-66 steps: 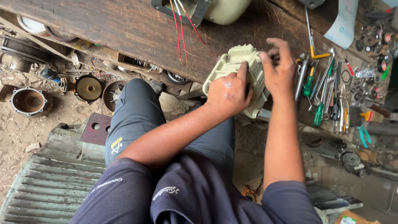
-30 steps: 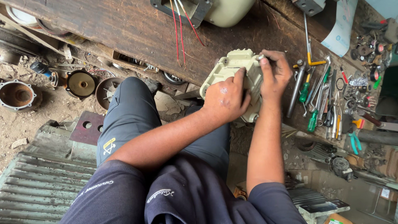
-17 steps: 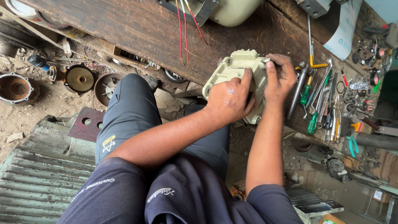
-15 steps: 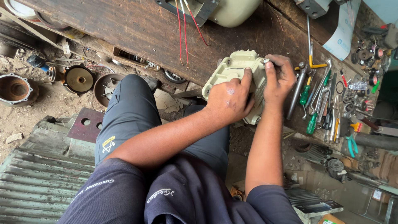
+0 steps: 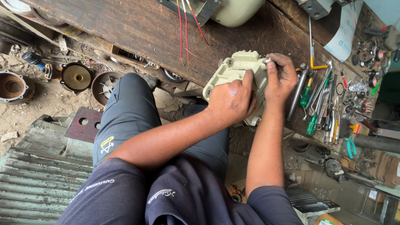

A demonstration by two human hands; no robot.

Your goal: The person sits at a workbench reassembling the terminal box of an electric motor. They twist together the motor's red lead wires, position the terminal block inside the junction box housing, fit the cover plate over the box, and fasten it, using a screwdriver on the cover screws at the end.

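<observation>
A pale cream-green motor housing (image 5: 233, 68) sits at the near edge of a dark wooden bench (image 5: 137, 29). My left hand (image 5: 231, 102) lies over its near side and grips it, thumb up along the casing. My right hand (image 5: 281, 77) is at the housing's upper right corner, fingers pinched on a small metal bolt (image 5: 268, 61) held against the casing. Both forearms reach forward over my dark trousers (image 5: 129, 112).
Wrenches and green-handled screwdrivers (image 5: 321, 104) lie in a row right of the housing. Red wires (image 5: 183, 25) hang from a cream motor body (image 5: 233, 10) at the bench's far side. Rusty round motor covers (image 5: 77, 77) lie on the dirt floor at left, beside a ribbed metal casing (image 5: 37, 179).
My right hand, spread above the housing 2.2 s ago, has come down to its upper right corner and pinched the small bolt. The left hand has stayed on the housing.
</observation>
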